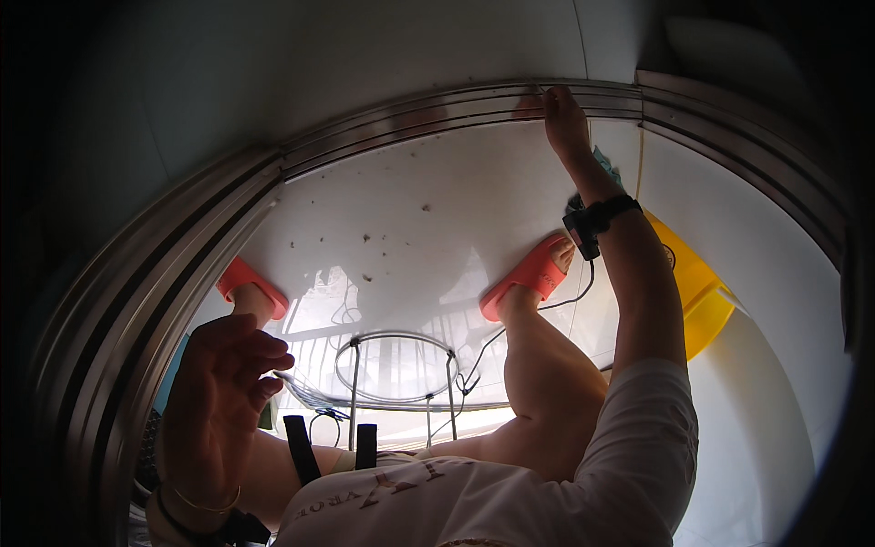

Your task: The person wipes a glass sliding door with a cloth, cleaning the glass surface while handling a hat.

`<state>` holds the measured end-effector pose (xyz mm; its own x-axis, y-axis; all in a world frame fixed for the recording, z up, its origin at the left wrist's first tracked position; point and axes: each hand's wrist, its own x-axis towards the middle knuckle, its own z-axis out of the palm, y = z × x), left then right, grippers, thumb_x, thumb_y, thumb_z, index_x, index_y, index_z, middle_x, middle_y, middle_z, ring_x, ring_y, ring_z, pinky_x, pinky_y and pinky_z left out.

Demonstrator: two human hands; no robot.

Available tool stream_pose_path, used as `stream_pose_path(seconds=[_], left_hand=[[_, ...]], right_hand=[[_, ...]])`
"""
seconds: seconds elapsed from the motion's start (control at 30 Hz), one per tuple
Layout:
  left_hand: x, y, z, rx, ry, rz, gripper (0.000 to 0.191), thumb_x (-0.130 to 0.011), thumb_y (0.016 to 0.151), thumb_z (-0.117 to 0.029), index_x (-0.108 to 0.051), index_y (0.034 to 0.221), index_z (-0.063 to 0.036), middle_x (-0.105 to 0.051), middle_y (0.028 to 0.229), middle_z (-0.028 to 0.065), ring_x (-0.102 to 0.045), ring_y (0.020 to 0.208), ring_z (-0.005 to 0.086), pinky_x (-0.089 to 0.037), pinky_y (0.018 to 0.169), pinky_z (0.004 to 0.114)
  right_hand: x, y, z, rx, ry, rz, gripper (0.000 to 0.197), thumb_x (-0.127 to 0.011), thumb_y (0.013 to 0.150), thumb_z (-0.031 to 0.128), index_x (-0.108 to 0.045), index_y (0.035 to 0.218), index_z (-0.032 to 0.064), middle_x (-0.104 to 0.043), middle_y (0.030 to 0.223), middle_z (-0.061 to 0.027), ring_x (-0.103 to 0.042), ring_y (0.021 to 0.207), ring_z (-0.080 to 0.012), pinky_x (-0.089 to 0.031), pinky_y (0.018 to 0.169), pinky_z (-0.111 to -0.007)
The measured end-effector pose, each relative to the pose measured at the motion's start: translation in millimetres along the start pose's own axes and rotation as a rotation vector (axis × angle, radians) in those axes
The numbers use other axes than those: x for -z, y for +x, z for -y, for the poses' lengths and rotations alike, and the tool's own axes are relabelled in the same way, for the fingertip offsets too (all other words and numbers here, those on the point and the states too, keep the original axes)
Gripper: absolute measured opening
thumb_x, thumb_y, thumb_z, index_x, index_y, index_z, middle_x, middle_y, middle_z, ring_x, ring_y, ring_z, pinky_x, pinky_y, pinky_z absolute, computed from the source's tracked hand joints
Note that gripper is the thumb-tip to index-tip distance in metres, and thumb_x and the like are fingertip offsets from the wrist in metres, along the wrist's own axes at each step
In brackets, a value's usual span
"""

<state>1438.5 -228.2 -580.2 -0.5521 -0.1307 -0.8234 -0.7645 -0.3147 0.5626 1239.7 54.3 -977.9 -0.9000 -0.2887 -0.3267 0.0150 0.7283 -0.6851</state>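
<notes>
My right hand (566,123) reaches to the metal sliding-door track (478,106) at the top of the view. Its fingers are closed on a thin, light, stick-like tool (539,87), whose tip meets the track's far edge; the rest of the tool is hidden in the hand. My left hand (229,390) is raised at the lower left, beside the metal door frame (198,225), with fingers loosely bent and nothing seen in it. Dark bits of debris (367,238) lie scattered on the glossy pale floor (424,178) between my feet.
Red slippers (526,277) are on my feet. A yellow plastic container (690,287) stands at the right, near a teal cloth (607,167). A round metal rack (396,335) stands between my legs. A black cable (574,299) runs from the wrist device across the floor.
</notes>
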Motion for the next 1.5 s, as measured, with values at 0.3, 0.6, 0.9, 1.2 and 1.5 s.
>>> stream_pose_path(seconds=[0.3,0.6,0.9,1.2,1.5], left_hand=[[-1.6,-2.4,-0.3,-0.006,-0.014,-0.002,0.052,-0.044,0.086,-0.043,-0.038,0.121,-0.0040,-0.051,0.110,0.0126,-0.051,0.103,0.0207,-0.040,0.086,0.033],[23.0,-18.0,-10.8,0.037,0.015,-0.074,0.055,-0.046,0.084,-0.046,-0.039,0.121,-0.0048,-0.051,0.109,0.0126,-0.050,0.103,0.0204,-0.038,0.086,0.033],[35.4,-67.5,-2.9,-0.062,-0.083,0.033,0.045,-0.040,0.090,-0.038,-0.041,0.122,-0.0057,-0.053,0.109,0.0103,-0.049,0.103,0.0175,-0.036,0.085,0.028],[84.7,-150.1,54.4,-0.088,-0.250,-0.076,0.040,-0.056,0.084,-0.029,-0.046,0.116,-0.0070,-0.056,0.106,0.0103,-0.052,0.100,0.0201,-0.040,0.082,0.030],[158.0,-209.2,91.1,-1.040,0.486,-0.589,0.060,-0.062,0.076,-0.017,-0.033,0.126,-0.0008,-0.041,0.118,0.0209,-0.040,0.111,0.0317,-0.038,0.087,0.037]], right_hand=[[-12.2,-30.9,33.2,0.240,-0.058,0.077,0.016,-0.042,0.089,0.025,-0.047,0.092,0.0103,-0.061,0.073,-0.0130,-0.059,0.068,-0.0326,-0.047,0.059,-0.043],[-65.1,-53.1,85.6,0.571,-0.242,0.216,0.015,-0.044,0.088,0.022,-0.049,0.092,0.0085,-0.058,0.061,-0.0141,-0.059,0.058,-0.0313,-0.047,0.051,-0.040],[6.0,-101.9,135.4,0.665,-0.370,0.594,0.015,-0.046,0.086,0.022,-0.050,0.090,0.0075,-0.058,0.070,-0.0139,-0.058,0.068,-0.0324,-0.046,0.059,-0.043],[192.8,-184.2,251.6,0.543,-0.432,0.231,0.011,-0.037,0.091,0.018,-0.039,0.096,0.0076,-0.055,0.077,-0.0158,-0.056,0.072,-0.0329,-0.043,0.061,-0.042],[341.5,-467.5,331.8,0.343,0.036,-0.151,0.019,-0.033,0.094,0.014,-0.049,0.103,0.0088,-0.043,0.063,0.0009,-0.040,0.054,-0.0044,-0.035,0.048,-0.019]])
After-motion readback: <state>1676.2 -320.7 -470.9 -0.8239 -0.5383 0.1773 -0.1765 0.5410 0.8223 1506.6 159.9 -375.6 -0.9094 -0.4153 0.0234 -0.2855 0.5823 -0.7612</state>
